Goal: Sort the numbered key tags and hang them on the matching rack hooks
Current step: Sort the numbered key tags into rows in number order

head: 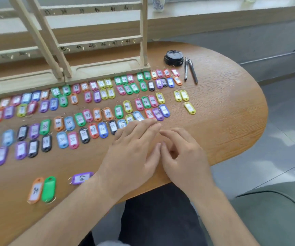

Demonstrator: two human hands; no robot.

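Looks like the sorting stage: can't spot a single tag hung on the visible rails of the wooden rack in the upper left of the frame. Got rows of numbered key tags spread over the wooden table from the left edge to right of centre, mostly lined up with long axes running up-frame and rings pointing toward the rack.

Seeing the left hand laid flat at centre, fingers straight, grasping nothing, fingertips right at the near edge of the lowest tag row, maybe touching a tag there, hard to call through the blur. Seeing the right hand just beside it on the right, loosely curled on bare wood, empty.

So: nearest tags sitting straight up-frame of the left fingertips, clearly closer to the left hand than the right. Would go with the left for the next pick, pinching at the ring end.

Also three stragglers at lower left, well apart from the rows: an orange tag, a green tag touching it, a purple tag lying crosswise. Two pens and a black round gadget parked at upper right, out of the way
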